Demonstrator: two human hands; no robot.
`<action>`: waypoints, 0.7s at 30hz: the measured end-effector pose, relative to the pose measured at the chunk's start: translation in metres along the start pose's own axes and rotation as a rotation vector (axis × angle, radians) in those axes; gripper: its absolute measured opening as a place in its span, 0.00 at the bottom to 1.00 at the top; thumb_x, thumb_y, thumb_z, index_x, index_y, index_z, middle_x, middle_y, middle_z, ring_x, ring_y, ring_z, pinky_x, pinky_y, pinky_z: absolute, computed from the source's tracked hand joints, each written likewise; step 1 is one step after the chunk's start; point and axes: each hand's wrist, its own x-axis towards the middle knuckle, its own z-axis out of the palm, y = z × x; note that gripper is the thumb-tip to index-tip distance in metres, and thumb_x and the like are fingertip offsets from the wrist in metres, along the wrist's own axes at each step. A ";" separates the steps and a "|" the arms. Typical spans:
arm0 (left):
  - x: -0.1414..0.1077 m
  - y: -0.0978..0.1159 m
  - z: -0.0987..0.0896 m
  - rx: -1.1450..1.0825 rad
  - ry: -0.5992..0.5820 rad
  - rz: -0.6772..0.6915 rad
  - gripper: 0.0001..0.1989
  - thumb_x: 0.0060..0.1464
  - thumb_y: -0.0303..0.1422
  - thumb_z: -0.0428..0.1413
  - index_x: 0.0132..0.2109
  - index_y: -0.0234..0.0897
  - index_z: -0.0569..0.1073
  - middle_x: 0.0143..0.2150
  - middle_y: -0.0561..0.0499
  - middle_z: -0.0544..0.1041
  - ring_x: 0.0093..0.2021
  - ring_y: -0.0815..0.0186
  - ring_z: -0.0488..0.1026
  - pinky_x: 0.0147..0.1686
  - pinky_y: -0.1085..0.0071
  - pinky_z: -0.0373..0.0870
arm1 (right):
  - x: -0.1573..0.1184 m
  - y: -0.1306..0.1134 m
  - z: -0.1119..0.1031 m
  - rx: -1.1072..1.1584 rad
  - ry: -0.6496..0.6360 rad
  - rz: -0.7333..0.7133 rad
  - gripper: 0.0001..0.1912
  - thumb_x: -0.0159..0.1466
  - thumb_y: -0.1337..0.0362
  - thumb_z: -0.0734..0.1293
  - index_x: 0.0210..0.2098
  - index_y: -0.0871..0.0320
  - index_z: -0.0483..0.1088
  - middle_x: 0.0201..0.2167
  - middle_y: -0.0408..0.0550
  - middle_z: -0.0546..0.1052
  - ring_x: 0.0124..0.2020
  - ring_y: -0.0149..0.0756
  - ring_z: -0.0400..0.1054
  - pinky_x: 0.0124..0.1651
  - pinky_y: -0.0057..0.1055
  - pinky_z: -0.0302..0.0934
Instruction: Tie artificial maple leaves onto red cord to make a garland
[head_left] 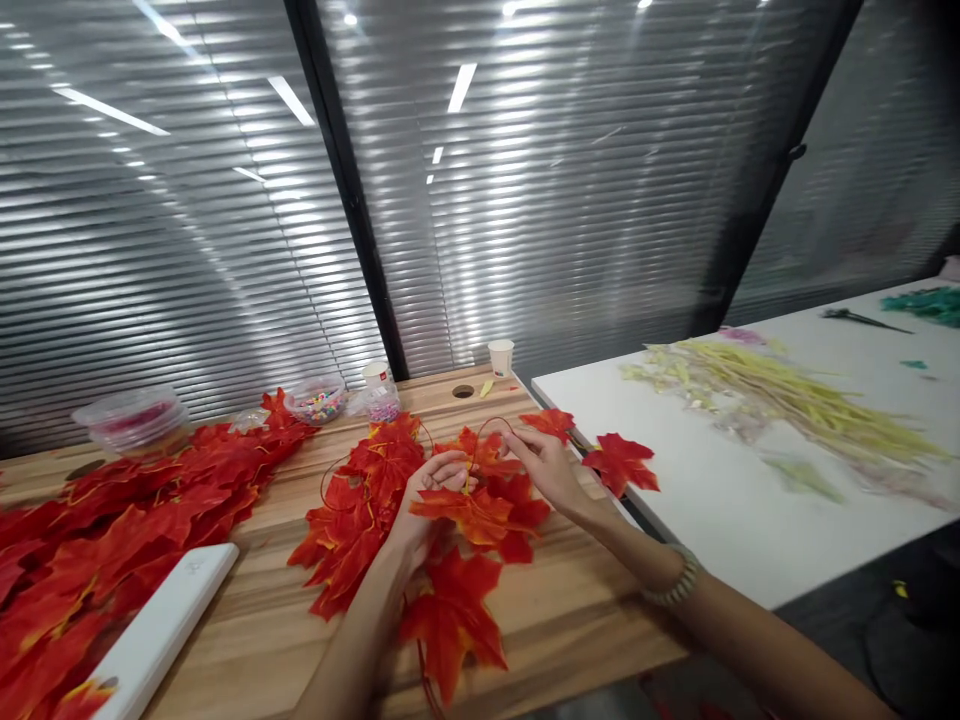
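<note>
Orange-red artificial maple leaves point(480, 515) hang about both hands above the wooden table. My left hand point(435, 485) is closed near a yellow leaf stem, with its fingertips on the garland of leaves. My right hand point(547, 465) pinches a thin red cord point(491, 420), which arches between the two hands. One red leaf point(454, 620) dangles below my left hand, and another leaf point(621, 462) sticks out to the right of my right wrist. Beside my left hand lies a bunch of red leaves point(341, 540) on the tabletop.
More red leaves point(150, 500) cover the table's left side, near a white oblong box point(169, 630). Along the back stand plastic tubs point(135, 415), a bowl of beads point(319, 403) and a paper cup point(501, 357). A white table point(697, 490) on the right bears yellow strands point(795, 385).
</note>
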 end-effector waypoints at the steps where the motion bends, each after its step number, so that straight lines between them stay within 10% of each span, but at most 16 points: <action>1: 0.000 0.001 0.000 0.002 0.005 0.010 0.16 0.41 0.27 0.61 0.41 0.33 0.71 0.34 0.48 0.76 0.30 0.70 0.74 0.32 0.76 0.69 | 0.001 -0.005 0.000 0.014 -0.001 -0.003 0.17 0.61 0.57 0.58 0.23 0.60 0.69 0.25 0.45 0.73 0.31 0.36 0.66 0.37 0.30 0.58; 10: 0.009 -0.013 -0.006 -0.018 0.010 0.006 0.19 0.34 0.26 0.65 0.37 0.32 0.71 0.32 0.48 0.77 0.30 0.69 0.74 0.33 0.76 0.68 | 0.014 -0.028 0.013 0.329 -0.295 0.120 0.20 0.60 0.53 0.59 0.20 0.60 0.67 0.15 0.39 0.66 0.14 0.24 0.55 0.19 0.23 0.50; 15: 0.008 -0.011 -0.002 -0.002 0.037 -0.007 0.19 0.32 0.29 0.66 0.36 0.33 0.73 0.31 0.49 0.77 0.27 0.70 0.73 0.30 0.76 0.67 | 0.011 -0.016 0.021 0.578 -0.235 0.252 0.19 0.60 0.51 0.57 0.41 0.59 0.67 0.17 0.40 0.69 0.14 0.26 0.61 0.18 0.23 0.55; 21: 0.002 -0.005 0.006 -0.005 0.050 -0.059 0.18 0.35 0.28 0.65 0.37 0.33 0.73 0.33 0.47 0.77 0.29 0.70 0.74 0.31 0.77 0.68 | 0.005 -0.008 0.016 0.594 -0.174 0.244 0.20 0.61 0.52 0.57 0.44 0.60 0.66 0.19 0.43 0.71 0.19 0.29 0.65 0.23 0.24 0.61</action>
